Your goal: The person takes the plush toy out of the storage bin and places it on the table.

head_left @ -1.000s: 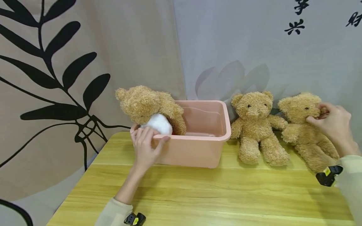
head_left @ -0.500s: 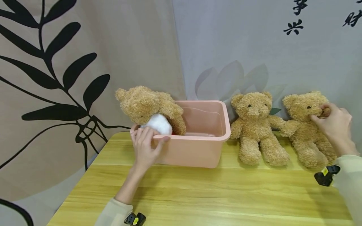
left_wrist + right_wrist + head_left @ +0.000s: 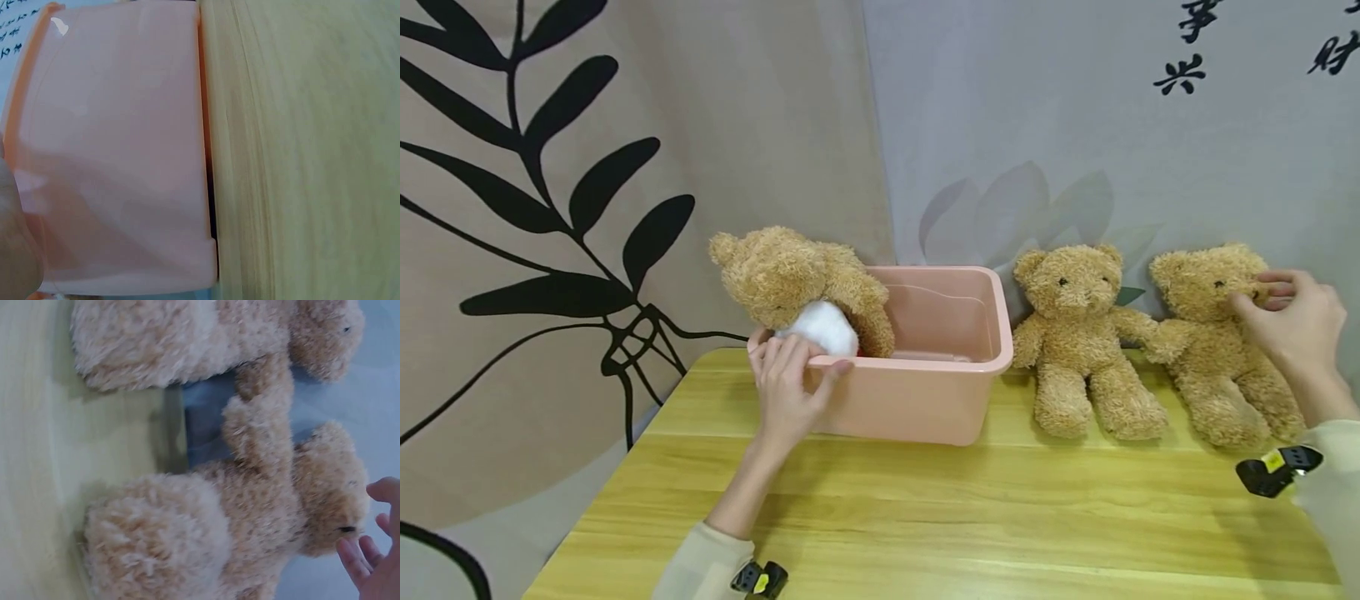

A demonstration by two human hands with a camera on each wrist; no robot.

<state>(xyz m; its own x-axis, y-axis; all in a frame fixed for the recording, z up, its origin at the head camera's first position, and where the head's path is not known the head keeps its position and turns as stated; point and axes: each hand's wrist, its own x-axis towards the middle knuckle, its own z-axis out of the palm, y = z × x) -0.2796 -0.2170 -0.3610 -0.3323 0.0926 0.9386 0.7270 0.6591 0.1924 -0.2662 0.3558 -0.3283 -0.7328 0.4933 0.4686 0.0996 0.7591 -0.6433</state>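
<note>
My left hand (image 3: 786, 392) holds the near left rim of a pink plastic bin (image 3: 910, 404), fingers over the edge and thumb along the front. Inside the bin, a curly tan teddy bear (image 3: 782, 275) slumps left over the rim, beside a white fluffy ball (image 3: 822, 327). At the far right, my right hand (image 3: 1296, 321) is at the face of another tan teddy bear (image 3: 1210, 358), which sits against the backdrop. In the right wrist view the thumb and fingers are spread apart, fingertips right at the bear's head. A matching teddy bear (image 3: 1075, 333) sits between it and the bin.
The wooden table (image 3: 962, 517) stretches in front of the bin and bears. Behind them hangs a cloth backdrop (image 3: 782, 125) printed with black leaves and characters. The bin's right half shows its bare floor. Each wrist wears a small black camera.
The right-hand bear has been straightened to sit more upright, leaning against the backdrop. My right hand has loosened its pinch on the bear's head and shifted slightly right. The left hand stays put.
</note>
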